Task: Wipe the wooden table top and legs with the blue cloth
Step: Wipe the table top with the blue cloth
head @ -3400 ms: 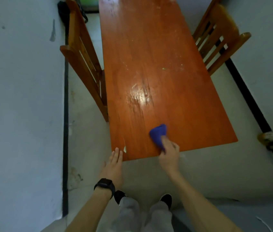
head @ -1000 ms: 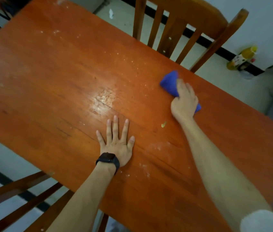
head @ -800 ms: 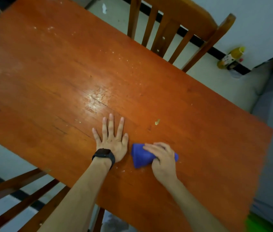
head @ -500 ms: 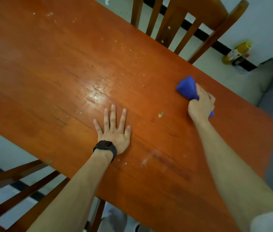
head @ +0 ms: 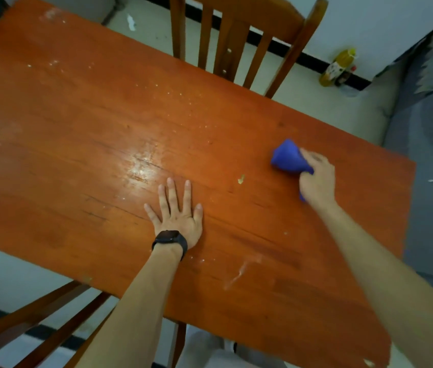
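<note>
Right hand [head: 316,179] gripping blue cloth [head: 288,158] on wooden table [head: 77,123], left hand [head: 177,211] flat.

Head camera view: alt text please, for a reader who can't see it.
Right hand presses a bunched blue cloth onto an orange-brown wooden table top. Left hand lies flat on it; pale crumbs remain between them.

Wooden chair [head: 239,35] at far side, 2nd chair [head: 32,322] near-left; yellow bottle [head: 338,66] on floor by wall w/ black skirting [head: 313,62].
</note>
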